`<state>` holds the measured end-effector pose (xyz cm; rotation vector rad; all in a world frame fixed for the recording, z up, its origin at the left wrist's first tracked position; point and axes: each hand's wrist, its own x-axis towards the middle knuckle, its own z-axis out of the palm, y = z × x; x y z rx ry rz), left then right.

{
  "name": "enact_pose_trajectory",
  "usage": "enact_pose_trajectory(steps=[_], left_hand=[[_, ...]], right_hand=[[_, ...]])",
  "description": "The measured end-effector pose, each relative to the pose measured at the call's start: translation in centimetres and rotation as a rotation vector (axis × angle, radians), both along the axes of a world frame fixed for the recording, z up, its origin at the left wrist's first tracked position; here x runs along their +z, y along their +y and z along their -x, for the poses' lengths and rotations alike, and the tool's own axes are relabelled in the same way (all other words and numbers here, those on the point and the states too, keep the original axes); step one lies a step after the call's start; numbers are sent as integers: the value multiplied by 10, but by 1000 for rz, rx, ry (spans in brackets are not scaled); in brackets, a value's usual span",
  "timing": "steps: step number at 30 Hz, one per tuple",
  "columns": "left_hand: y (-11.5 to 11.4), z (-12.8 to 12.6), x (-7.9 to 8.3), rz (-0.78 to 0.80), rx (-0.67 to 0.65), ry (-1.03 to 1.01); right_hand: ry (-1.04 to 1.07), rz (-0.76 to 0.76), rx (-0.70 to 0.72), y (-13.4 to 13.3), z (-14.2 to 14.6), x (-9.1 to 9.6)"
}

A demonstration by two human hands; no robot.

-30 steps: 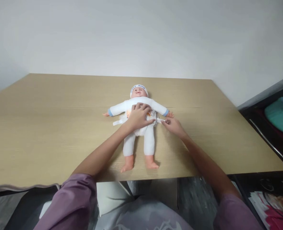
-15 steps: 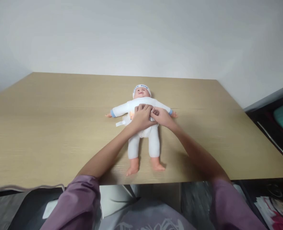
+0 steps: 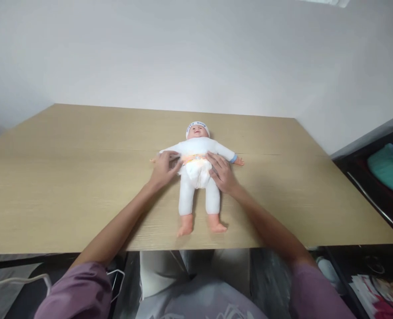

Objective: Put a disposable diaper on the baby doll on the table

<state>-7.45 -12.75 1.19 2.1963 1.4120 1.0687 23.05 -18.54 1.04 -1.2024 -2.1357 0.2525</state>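
A baby doll (image 3: 199,146) in a white suit and a white headband lies face up on the wooden table (image 3: 66,177), head away from me. A white diaper (image 3: 196,170) with an orange printed band is wrapped round its waist. My left hand (image 3: 162,169) is at the doll's side on the left of the picture, fingers pinched together on a white diaper tab there. My right hand (image 3: 221,173) lies flat on the other side of the diaper, fingers stretched out and holding nothing.
A dark shelf at the right holds a teal folded item (image 3: 389,170) behind a metal rail (image 3: 372,201). Printed papers (image 3: 383,288) lie on the floor at the bottom right. A white cable (image 3: 17,280) hangs below the table's near edge at the left.
My right hand carried the right tab across onto the diaper front and now lies flat on it. My left hand left the doll's belly and moved left onto the other tab.
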Motion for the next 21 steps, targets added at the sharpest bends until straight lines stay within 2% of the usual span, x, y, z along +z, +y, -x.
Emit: enact_pose_trajectory(steps=[2,4,7,10,13,16,18,21], left_hand=[[-5,17,-14,37,95,76],[-6,24,-21,115,135,122],[1,22,-24,210,133,107],[8,23,-22,252,107,47],[13,31,-17,322,49,-61],[19,35,-8,367,-24,-200],[24,27,1,381,-66,-273],[29,0,12,394,-144,-329]], right_hand=[[-5,-30,-4,-1,3,9],[8,-48,1,-2,11,24],[51,-22,24,5,33,49],[3,37,27,23,61,62],[-120,96,-46,41,83,62],[-165,136,-106,49,92,57],[-167,143,-107,50,93,54],[-141,155,-109,50,90,53]])
